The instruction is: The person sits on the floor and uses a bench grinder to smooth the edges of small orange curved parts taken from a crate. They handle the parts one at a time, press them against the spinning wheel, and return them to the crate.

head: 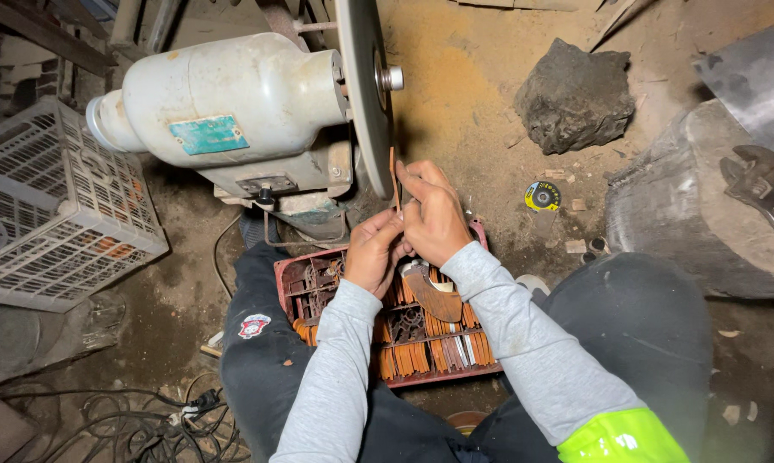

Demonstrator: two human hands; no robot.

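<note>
My left hand (371, 254) and my right hand (432, 214) together pinch a thin, rusty metal strip (393, 176), held upright with its edge against the face of a grey grinding disc (363, 86). The disc sits on the shaft of a white bench grinder motor (232, 94). Below my hands, between my knees, a red plastic crate (387, 330) holds several rusty orange metal pieces, and a curved brown blade piece (434, 296) lies on top of them.
A white plastic basket (52, 206) stands at the left. A dark rock (575, 94) lies on the dirt floor at the back right. A wrench (760, 184) rests on a grey block (687, 206). A small yellow disc (542, 196) and cables (147, 420) lie on the ground.
</note>
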